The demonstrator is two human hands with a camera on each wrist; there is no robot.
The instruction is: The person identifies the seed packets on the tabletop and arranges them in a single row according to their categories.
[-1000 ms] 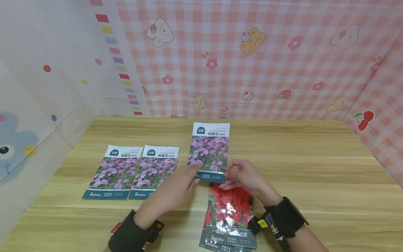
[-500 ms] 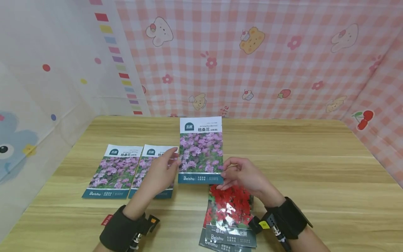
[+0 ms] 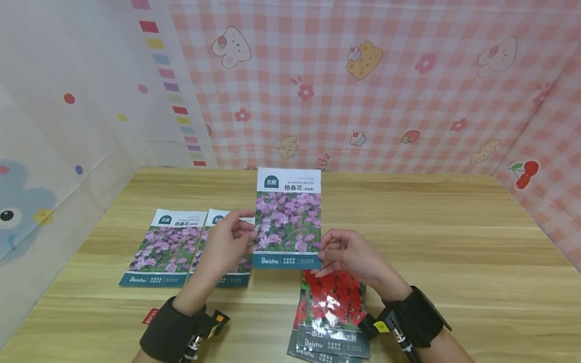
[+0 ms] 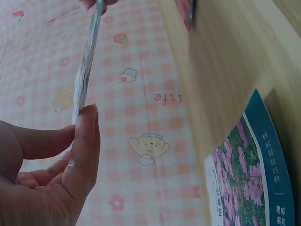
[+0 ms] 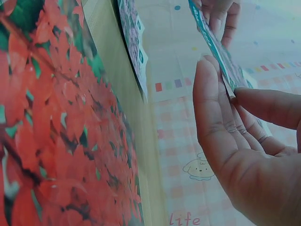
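Note:
Both hands hold a purple-flower seed packet (image 3: 288,222) upright above the wooden table (image 3: 431,242). My left hand (image 3: 246,235) pinches its left edge between thumb and fingers; the left wrist view shows the packet (image 4: 87,70) edge-on above my thumb (image 4: 85,141). My right hand (image 3: 324,248) pinches the lower right corner, and the right wrist view shows this pinch on the packet (image 5: 216,52). Two matching purple packets (image 3: 165,247) (image 3: 223,267) lie flat side by side at the left. A small stack of red-flower packets (image 3: 330,312) lies under my right wrist.
Pink checked cloth with cartoon animals (image 3: 386,85) walls the table at the back and right. A pale cloth (image 3: 54,151) hangs on the left. Bare wood stretches to the right of the red packets and behind the held one.
The purple packet has gone from tilted low over the table to upright and shifted a little left. My left hand moved from its bottom edge to its left edge.

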